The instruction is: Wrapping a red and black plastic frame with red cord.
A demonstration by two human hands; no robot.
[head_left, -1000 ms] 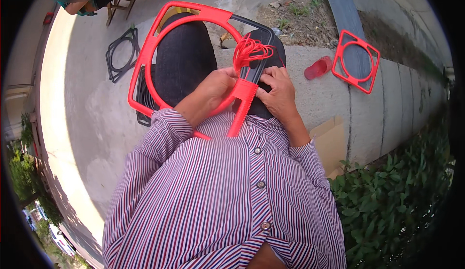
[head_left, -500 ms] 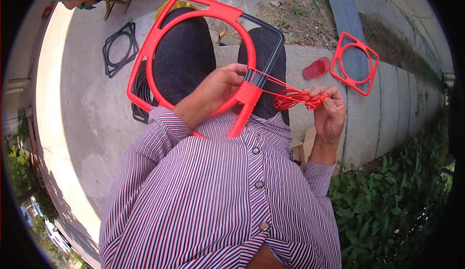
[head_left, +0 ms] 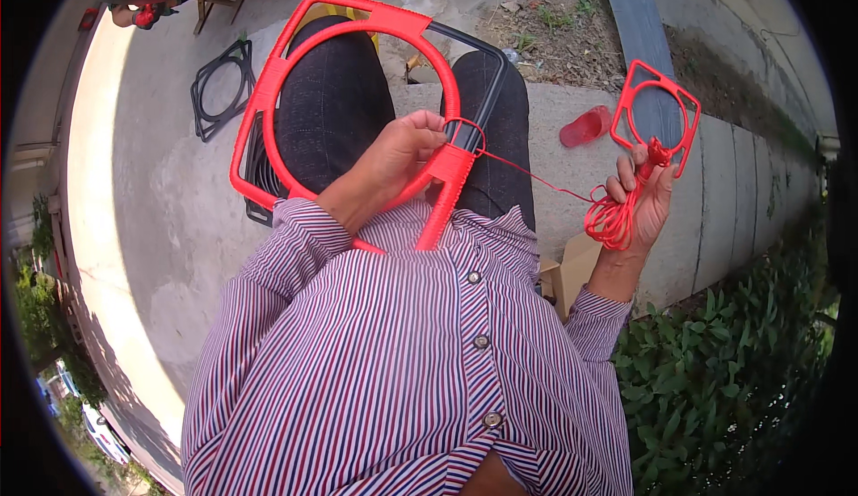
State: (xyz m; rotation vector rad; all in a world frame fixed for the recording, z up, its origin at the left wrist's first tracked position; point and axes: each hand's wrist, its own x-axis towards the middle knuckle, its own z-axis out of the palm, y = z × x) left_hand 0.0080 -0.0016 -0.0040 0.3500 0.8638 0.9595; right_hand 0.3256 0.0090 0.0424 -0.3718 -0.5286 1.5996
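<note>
A square frame with a round ring inside it (head_left: 275,76) rests across my thighs, mostly wrapped in red cord. Its far right corner is bare black tubing (head_left: 490,94). My left hand (head_left: 398,158) reaches over the ring and is closed at the ring's right side, where the wrapping ends. A loose red loop stands around the black bars just beside my left fingertips. From that loop a single strand runs right to a bundle of red cord (head_left: 612,221). My right hand (head_left: 645,199) grips the bundle, held out to the right, away from the frame.
A finished-looking red frame (head_left: 632,121) stands beyond my right hand, near a red slipper (head_left: 585,127). On the left floor lies a bare black frame (head_left: 222,89); more black frames (head_left: 259,174) are by my left leg. Another person's hand (head_left: 147,15) shows far left. Bushes (head_left: 724,380) grow lower right.
My right hand has moved right and down with the cord bundle, drawing one strand out long. The loop at the bars has become smaller and rounder. The frame shifted slightly left.
</note>
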